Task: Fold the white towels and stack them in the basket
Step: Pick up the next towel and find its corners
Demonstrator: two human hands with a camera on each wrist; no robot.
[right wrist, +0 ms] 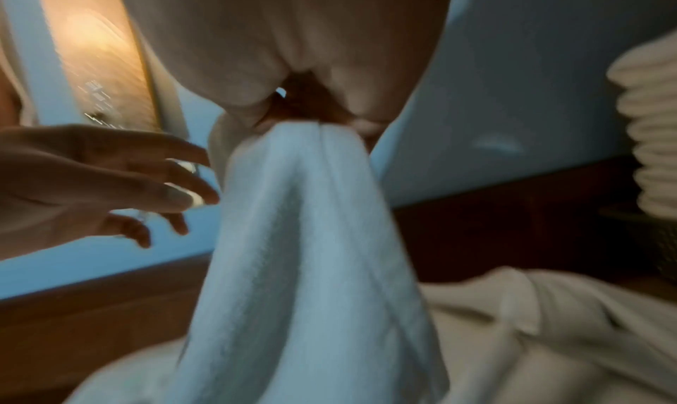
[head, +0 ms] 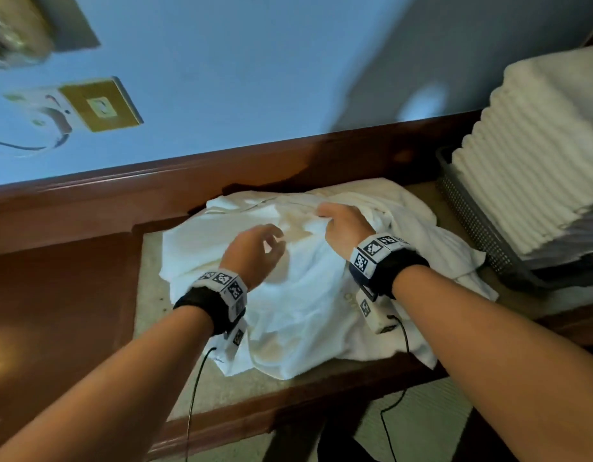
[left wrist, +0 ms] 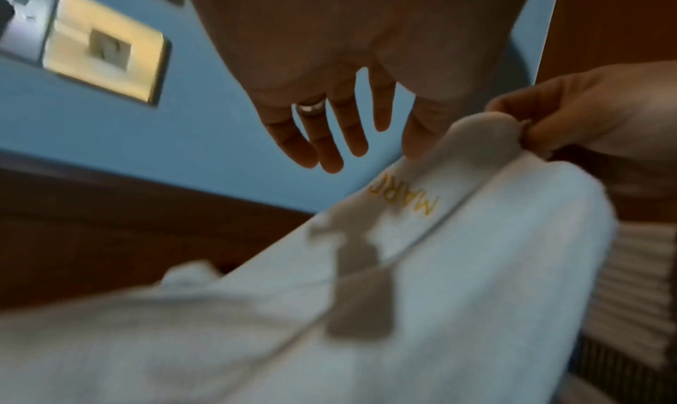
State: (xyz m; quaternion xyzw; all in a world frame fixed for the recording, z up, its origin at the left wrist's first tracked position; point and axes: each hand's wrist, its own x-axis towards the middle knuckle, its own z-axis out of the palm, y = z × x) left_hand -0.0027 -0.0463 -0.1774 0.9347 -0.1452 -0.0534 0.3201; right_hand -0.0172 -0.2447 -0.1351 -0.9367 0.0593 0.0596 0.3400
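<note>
a loose heap of crumpled white terry towels [head: 308, 295] lies on the beige-topped counter with a dark wooden rim [head: 188, 388], and everything else is placed from that heap. the right hand [head: 345, 228] sits over the heap's far middle, thumb and fingers pinched on a fold of the top towel; in the right wrist view that fold [right wrist: 307, 207] hangs from the closed fingertips as a taut ridge running down into the heap. in the left wrist view gold embroidered letters [left wrist: 410, 199] show on the towel just below the pinched corner. the left hand [head: 255, 251] hovers just above the heap's centre, close beside the right hand, fingers spread and only slightly bent, holding nothing; a silver ring [left wrist: 311, 107] shows on one finger. whether its fingertips touch the cloth cannot be told. to the right of the heap stands a grey perforated basket [head: 472, 221], and a tall stack of folded white towels [head: 535, 155] rises out of it well above its rim. beyond the heap runs the wooden rail, with a blue wall [head: 238, 78] behind it, and a brass-coloured wall plate [head: 98, 105] is on the wall far to the left.
</note>
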